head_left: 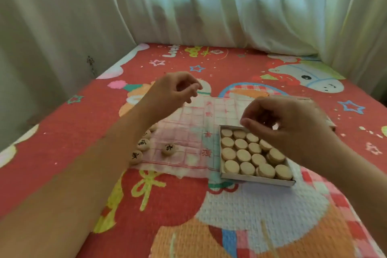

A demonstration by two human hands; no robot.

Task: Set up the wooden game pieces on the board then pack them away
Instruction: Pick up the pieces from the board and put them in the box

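A thin paper game board [188, 132] with a red grid lies on the bed. Several round wooden pieces with black characters sit along its left edge [143, 144], and one [168, 148] stands a little inside the grid. On the board's right half rests a shallow cardboard box [256, 178] filled with several blank-faced wooden discs [243, 155]. My left hand [176, 90] hovers above the board's far left part, fingers loosely curled, nothing visible in it. My right hand [287, 121] hovers over the box's far edge with fingers bent; whether it holds a piece is hidden.
The bed is covered by a red cartoon-print sheet [167, 205]. White curtains [199, 6] hang around the far and side edges. Something like the box lid [332, 125] peeks out behind my right hand.
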